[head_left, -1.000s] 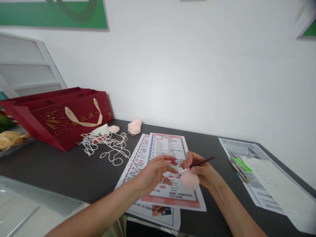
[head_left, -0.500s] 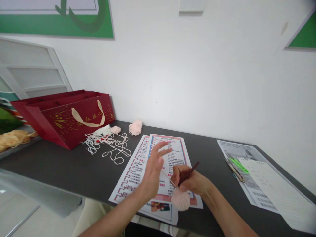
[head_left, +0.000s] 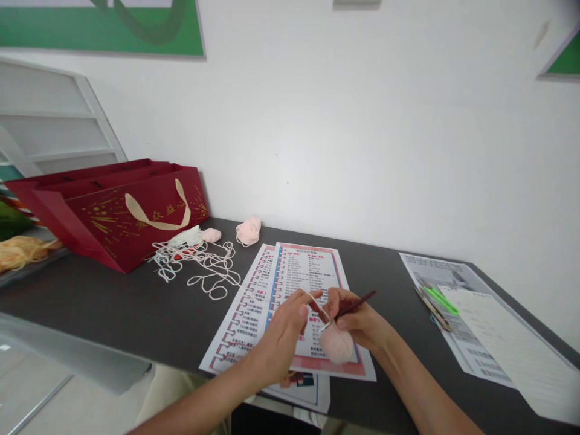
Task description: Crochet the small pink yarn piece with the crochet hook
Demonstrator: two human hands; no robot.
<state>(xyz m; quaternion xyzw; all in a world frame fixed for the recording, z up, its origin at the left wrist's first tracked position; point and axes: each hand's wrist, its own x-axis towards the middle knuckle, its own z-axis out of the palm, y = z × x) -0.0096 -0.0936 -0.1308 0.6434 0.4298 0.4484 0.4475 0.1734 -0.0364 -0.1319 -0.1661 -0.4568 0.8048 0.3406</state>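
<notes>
My right hand [head_left: 360, 323] is closed round a dark red crochet hook [head_left: 356, 304] whose metal tip meets a small round pink crochet piece [head_left: 336, 344] hanging under the fingers. My left hand [head_left: 284, 331] is just to the left, its fingers curled, with a thin pale yarn strand [head_left: 317, 304] running from its fingertips to the hook. Both hands hover over printed instruction sheets [head_left: 294, 284] on the dark table [head_left: 113, 302].
A red gift bag [head_left: 113, 211] lies at the back left beside a loose tangle of white yarn [head_left: 199, 266] and two pink yarn balls [head_left: 248, 231]. Papers with a green tool [head_left: 441, 301] lie at the right. A white shelf stands far left.
My left hand, raised with fingers spread half a second ago, has dropped and curled close to the hook. The right hand and pink piece moved slightly up and right.
</notes>
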